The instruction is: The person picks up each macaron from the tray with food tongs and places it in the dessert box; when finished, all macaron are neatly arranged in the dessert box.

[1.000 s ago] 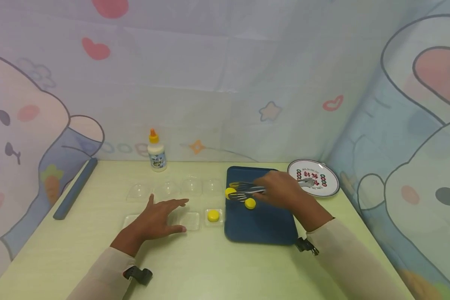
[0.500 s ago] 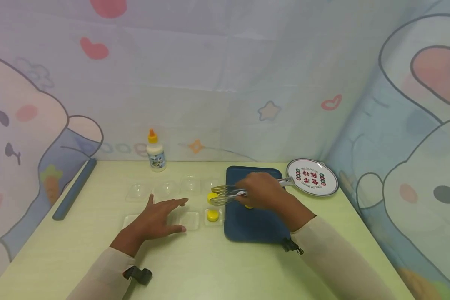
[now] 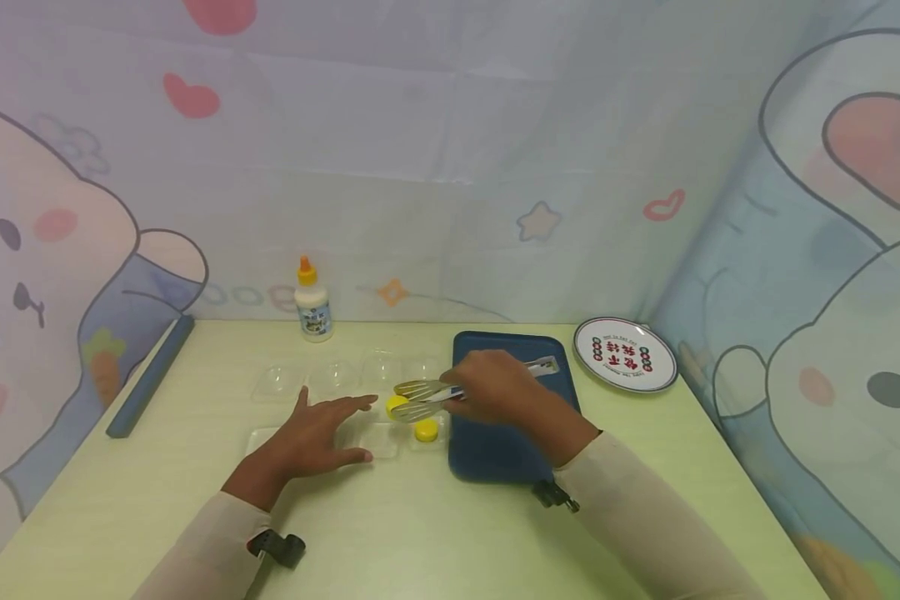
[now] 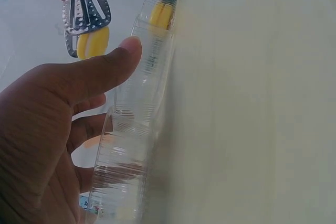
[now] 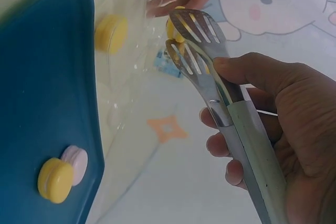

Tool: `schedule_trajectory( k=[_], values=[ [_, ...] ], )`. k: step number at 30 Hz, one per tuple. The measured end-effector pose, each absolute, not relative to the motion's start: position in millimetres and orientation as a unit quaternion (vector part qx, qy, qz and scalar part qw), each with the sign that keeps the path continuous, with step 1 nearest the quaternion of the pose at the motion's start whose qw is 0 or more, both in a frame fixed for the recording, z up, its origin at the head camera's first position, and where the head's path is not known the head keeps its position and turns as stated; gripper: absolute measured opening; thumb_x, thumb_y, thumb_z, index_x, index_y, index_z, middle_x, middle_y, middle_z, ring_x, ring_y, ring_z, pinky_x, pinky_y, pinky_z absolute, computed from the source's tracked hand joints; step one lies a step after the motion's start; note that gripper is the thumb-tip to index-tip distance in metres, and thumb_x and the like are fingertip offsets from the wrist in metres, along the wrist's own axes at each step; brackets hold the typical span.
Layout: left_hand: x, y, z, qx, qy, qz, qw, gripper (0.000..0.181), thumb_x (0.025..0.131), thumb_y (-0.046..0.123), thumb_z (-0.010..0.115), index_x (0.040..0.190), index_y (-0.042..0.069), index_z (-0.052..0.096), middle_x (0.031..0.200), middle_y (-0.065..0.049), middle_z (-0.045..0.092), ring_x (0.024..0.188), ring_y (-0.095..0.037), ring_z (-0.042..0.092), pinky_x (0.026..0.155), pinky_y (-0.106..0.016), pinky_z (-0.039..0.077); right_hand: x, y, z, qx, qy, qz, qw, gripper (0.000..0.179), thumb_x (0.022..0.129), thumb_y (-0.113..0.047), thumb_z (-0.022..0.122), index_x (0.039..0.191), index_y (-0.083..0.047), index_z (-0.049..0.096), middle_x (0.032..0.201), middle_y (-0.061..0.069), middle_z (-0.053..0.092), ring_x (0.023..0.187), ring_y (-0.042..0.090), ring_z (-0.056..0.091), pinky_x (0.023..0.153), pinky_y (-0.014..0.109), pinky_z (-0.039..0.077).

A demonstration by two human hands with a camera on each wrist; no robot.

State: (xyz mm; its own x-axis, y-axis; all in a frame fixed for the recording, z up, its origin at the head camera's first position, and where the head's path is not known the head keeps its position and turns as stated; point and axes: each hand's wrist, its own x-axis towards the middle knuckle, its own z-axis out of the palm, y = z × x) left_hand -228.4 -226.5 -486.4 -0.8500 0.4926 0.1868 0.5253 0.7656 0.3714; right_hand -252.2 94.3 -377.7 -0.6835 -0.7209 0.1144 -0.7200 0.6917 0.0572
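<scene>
Okay, right hand (image 3: 498, 387) is curled round the metal tongs (image 5: 254, 150), thumb on one arm, fingers wrapped on the other. Tong heads pinch a yellow macaron (image 4: 93, 43), held up clear of the table (image 3: 420, 533), over the clear container (image 3: 378, 442), just off my left index fingertip. Left hand (image 3: 307, 437): fingers spread, thumb well apart from them, reaching over the container; nothing gripped. Can't tell if the fingertips touch the plastic.

Container is open, domed lid side lying behind the row of compartments. Rightmost compartment has a seated yellow macaron (image 3: 426, 431), right beside the blue tray (image 3: 517, 458). Right wrist view shows two more on the tray: a tray yellow macaron (image 5: 56, 180) and a pink macaron (image 5: 76, 163), touching or nearly so; my right hand hides them from the head view.

Rest of bench: oval plate (image 3: 625, 354) with red lettering to the right of the tray, glue bottle (image 3: 314, 312) upright at the back, dark blue roll (image 3: 150, 379) along the left, printed cartoon curtain (image 3: 450, 125) behind.
</scene>
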Motion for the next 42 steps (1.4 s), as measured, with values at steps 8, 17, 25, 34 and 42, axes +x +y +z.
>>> schedule_trajectory(
  k=[8,17,25,34,42],
  values=[
    [-228.0,-225.7,-485.4,-0.267,-0.941,-0.205,0.029,0.086,0.088,0.054,0.088,0.159,0.016,0.056,0.143,-0.007,0.075,0.139,-0.041,0.067,0.116,-0.096,0.012,-249.7,75.3,-381.1,0.394,-0.918,-0.023,0.039,0.015,0.098,-0.035,0.08,0.104,-0.022,0.084,0.077,-0.011,0.073,0.065,0.004,0.056,0.061,0.028,0.049],
    [-228.3,-225.1,-488.1,-0.268,-0.941,-0.204,0.035,0.087,0.088,0.053,0.088,0.161,0.017,0.054,0.142,-0.008,0.075,0.137,-0.042,0.068,0.116,-0.096,0.012,-245.6,59.9,-382.5,0.393,-0.918,-0.045,0.016,0.013,0.1,-0.034,0.076,0.094,-0.022,0.079,0.069,-0.012,0.056,0.062,0.006,0.046,0.058,0.028,0.038],
    [-228.3,-226.9,-487.5,-0.267,-0.941,-0.205,0.041,0.087,0.088,0.052,0.089,0.16,0.018,0.055,0.144,-0.009,0.074,0.137,-0.042,0.068,0.115,-0.096,0.014,-243.9,44.3,-385.5,0.398,-0.914,-0.077,0.022,0.021,0.099,-0.034,0.076,0.081,-0.024,0.072,0.073,-0.01,0.063,0.061,0.007,0.049,0.055,0.029,0.039],
    [-228.2,-227.7,-486.4,-0.271,-0.939,-0.205,0.047,0.086,0.088,0.051,0.089,0.159,0.017,0.056,0.142,-0.01,0.075,0.135,-0.041,0.069,0.115,-0.096,0.014,-243.2,30.4,-390.6,0.395,-0.911,-0.114,0.025,0.012,0.096,-0.032,0.078,0.09,-0.022,0.078,0.084,-0.006,0.073,0.066,0.011,0.057,0.058,0.032,0.051],
    [-228.1,-226.1,-486.0,-0.275,-0.937,-0.209,0.046,0.085,0.088,0.05,0.089,0.159,0.017,0.056,0.14,-0.009,0.076,0.135,-0.041,0.07,0.115,-0.096,0.014,-241.8,24.5,-390.7,0.389,-0.913,-0.119,0.023,0.009,0.092,-0.028,0.079,0.086,-0.022,0.077,0.081,-0.007,0.073,0.063,0.012,0.056,0.054,0.032,0.048]
  ],
)
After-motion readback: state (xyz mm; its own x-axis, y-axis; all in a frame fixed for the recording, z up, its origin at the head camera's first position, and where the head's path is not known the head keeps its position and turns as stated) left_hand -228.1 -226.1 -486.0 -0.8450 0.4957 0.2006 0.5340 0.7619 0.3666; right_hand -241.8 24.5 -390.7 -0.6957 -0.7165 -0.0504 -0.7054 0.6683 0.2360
